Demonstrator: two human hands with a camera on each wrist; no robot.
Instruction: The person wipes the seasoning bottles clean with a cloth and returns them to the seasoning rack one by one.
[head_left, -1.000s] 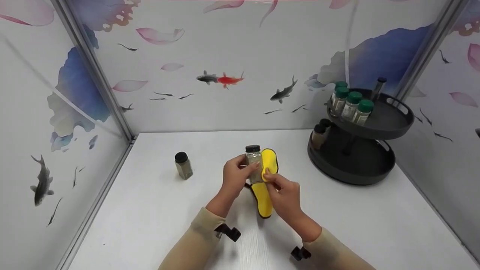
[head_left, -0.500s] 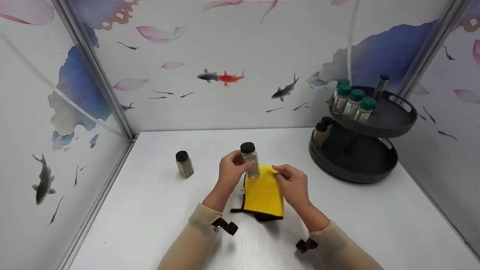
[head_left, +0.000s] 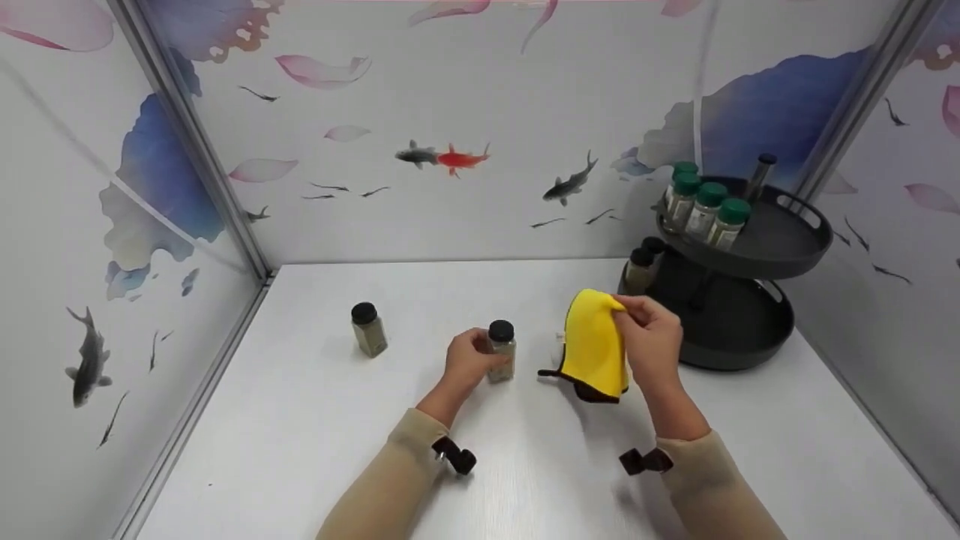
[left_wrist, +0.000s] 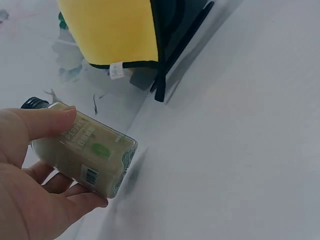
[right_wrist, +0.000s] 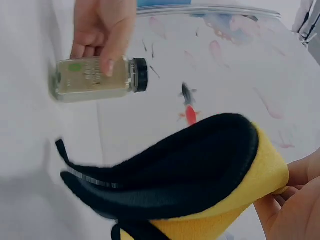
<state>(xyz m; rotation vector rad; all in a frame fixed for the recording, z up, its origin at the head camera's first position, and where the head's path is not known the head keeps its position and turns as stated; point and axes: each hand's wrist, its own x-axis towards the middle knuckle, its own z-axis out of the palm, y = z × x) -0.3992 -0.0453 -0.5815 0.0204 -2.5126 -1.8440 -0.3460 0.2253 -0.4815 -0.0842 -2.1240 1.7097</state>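
A glass spice jar (head_left: 503, 346) with a black cap stands upright in my left hand (head_left: 465, 365), thumb on one side and fingers on the other. Its printed label (left_wrist: 85, 132) shows in the left wrist view; whether its base touches the table I cannot tell. My right hand (head_left: 652, 337) pinches the top of a yellow cloth (head_left: 592, 337), which hangs down to the right of the jar. The right wrist view shows the cloth's dark side (right_wrist: 190, 165) and black edging. Jar and cloth are apart.
Another black-capped jar (head_left: 369, 330) stands at left on the white table (head_left: 300, 450). At the back right is a dark two-tier round rack (head_left: 780, 259), with several green-capped jars (head_left: 709, 210) above and black-capped jars (head_left: 639, 271) below. Patterned walls (head_left: 480, 90) enclose the table.
The cloth has come off the jar and moved right with my right hand. My left hand has lowered the jar toward the table.
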